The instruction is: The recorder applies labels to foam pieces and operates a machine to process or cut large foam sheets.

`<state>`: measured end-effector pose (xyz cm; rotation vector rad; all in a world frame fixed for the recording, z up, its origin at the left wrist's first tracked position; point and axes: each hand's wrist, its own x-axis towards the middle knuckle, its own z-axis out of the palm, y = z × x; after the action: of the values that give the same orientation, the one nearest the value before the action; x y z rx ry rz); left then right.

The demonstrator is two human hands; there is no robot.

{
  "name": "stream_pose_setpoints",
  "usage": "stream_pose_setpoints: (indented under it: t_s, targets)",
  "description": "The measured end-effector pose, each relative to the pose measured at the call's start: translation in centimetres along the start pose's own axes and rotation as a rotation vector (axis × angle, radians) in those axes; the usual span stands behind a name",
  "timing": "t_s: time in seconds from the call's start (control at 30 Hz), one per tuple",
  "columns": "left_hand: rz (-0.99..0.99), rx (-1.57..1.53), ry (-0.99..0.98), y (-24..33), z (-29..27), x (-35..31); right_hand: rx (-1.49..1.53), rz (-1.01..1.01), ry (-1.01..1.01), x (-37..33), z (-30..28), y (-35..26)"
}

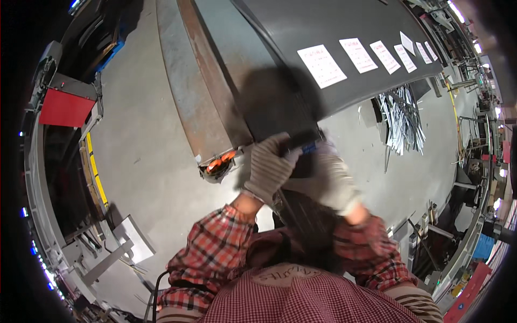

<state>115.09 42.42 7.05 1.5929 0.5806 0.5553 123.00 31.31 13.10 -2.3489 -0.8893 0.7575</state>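
Observation:
Both hands wear knitted work gloves and come together in front of my chest. My left hand (267,168), in a grey-and-white striped glove, has its fingers curled against the end of a dark flat piece (299,139) whose kind I cannot make out. Beside it on the right, my right hand (335,182) is smeared by motion, its fingers mostly hidden. A small blue patch (308,147) shows between the hands. A blurred dark patch (274,99) covers the area just beyond them. Below the hands a dark streaked strip (301,215) runs toward my body.
Rusty grey metal panels (196,102) reach away at the left, with an orange item (219,161) at their near end. White printed sheets (322,65) lie on a dark table (355,16). Thin metal strips (401,121) are piled beyond its edge. A red panel (65,107) stands far left.

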Motion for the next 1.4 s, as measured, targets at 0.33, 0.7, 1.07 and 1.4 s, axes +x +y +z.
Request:
stream_pose_setpoints:
  t_s: [0.33, 0.7, 1.07, 1.4]
  targets:
    - [0.202, 0.637, -0.186, 0.8, 0.3, 0.7, -0.344, -0.577, -0.169, 5.3, -7.3, 6.3]
    - [-0.13, -0.314, 0.202, 2.3, -3.6, 15.6, 0.875, 0.082, 0.297, 4.5, -4.5, 12.0]
    - [-0.16, 0.363, 0.117, -5.0, 1.4, 26.6, -0.394, -0.237, 0.628, 15.9, -2.7, 3.5]
    - [0.483, 0.396, 0.031, 5.6, -2.6, 44.5, -0.342, -0.288, 0.64, 14.5, -3.5, 1.2]
